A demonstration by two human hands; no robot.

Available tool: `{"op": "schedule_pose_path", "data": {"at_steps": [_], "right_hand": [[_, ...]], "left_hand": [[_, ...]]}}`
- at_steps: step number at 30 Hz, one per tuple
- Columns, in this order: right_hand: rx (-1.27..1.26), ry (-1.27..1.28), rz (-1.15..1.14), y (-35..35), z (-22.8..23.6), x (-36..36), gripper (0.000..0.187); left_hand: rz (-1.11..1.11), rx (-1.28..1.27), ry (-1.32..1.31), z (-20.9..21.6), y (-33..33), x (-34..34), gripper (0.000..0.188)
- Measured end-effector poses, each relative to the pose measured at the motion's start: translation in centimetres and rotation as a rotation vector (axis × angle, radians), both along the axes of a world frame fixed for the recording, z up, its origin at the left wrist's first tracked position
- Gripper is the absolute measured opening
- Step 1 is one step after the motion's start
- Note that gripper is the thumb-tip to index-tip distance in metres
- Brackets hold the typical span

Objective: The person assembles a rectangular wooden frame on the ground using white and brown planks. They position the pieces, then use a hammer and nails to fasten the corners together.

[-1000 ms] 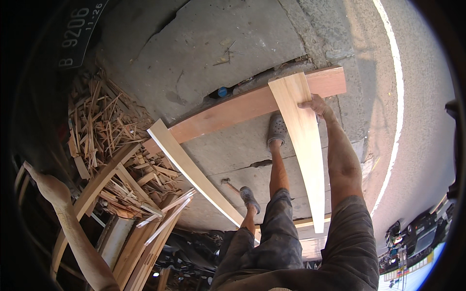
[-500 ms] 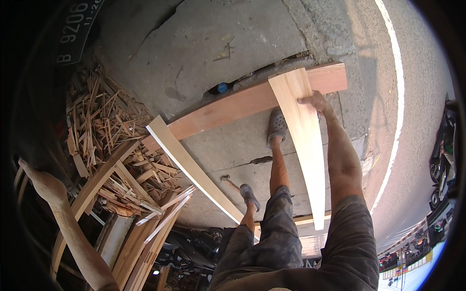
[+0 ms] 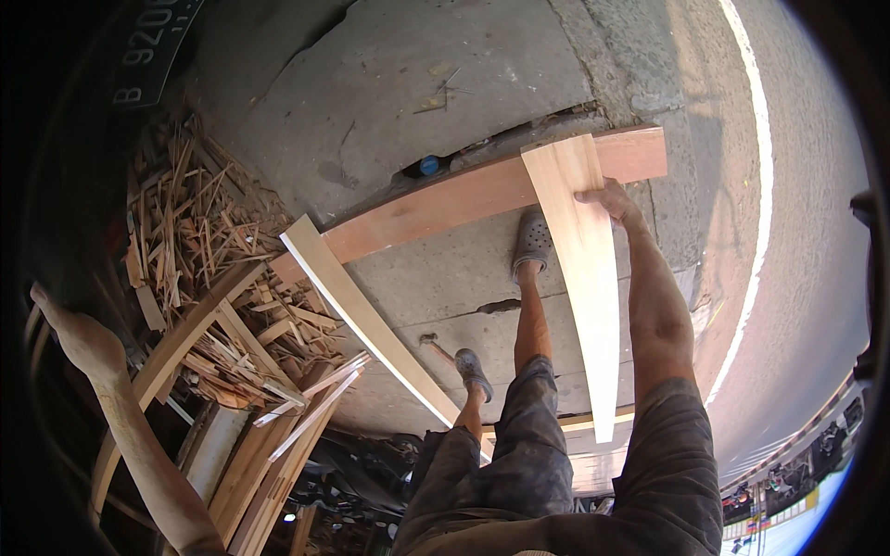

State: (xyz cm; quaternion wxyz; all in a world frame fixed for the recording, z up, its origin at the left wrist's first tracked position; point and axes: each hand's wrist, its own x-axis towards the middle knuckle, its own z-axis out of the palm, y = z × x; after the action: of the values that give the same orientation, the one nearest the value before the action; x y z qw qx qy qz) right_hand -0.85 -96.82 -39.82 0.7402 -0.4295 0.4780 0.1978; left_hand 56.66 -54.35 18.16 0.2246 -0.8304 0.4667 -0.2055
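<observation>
My right hand (image 3: pixel 612 201) grips the right edge of a pale wooden board (image 3: pixel 582 241), thumb on its upper face. The board's far end lies across a long reddish-brown plank (image 3: pixel 422 208) on the ground. Another pale board (image 3: pixel 366 320) runs from that plank's left part toward my feet. At the far left my left hand (image 3: pixel 83 343) reaches out into shadow, one digit stretched; the other fingers are lost in the dark, and whether they hold anything is hidden.
Wood offcuts (image 3: pixel 209 213) are heaped at the left, beside a curved wooden beam (image 3: pixel 176 343) and stacked lengths of timber (image 3: pixel 269 491). A hammer (image 3: pixel 436 346) lies near my left shoe (image 3: pixel 473 371). Cracked concrete slabs (image 3: pixel 417 74) meet a road with a white line (image 3: pixel 756 185).
The view has shifted slightly. My right hand stays on the pale board, which keeps its place across the plank. My left arm remains stretched out to the left.
</observation>
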Motion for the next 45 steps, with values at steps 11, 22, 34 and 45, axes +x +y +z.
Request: {"op": "schedule_pose_path", "data": {"at_steps": [11,22,34,45], "right_hand": [[-0.008,-0.159,-0.059,0.5,3.1,-1.1,0.077],[-0.499,0.037,0.057,2.8,1.3,-0.7,0.055],[-0.751,0.357,0.143,5.5,0.6,2.4,0.053],[-0.933,0.498,0.332,7.1,-2.2,4.4,0.048]], "left_hand": [[0.048,-0.060,0.057,-0.5,-0.2,-0.7,0.058],[0.081,-0.101,0.025,-1.3,-0.9,-1.5,0.055],[0.038,-0.018,-0.048,-0.4,0.2,-1.3,0.070],[0.156,-0.019,-0.109,0.8,3.0,-0.2,0.072]]}}
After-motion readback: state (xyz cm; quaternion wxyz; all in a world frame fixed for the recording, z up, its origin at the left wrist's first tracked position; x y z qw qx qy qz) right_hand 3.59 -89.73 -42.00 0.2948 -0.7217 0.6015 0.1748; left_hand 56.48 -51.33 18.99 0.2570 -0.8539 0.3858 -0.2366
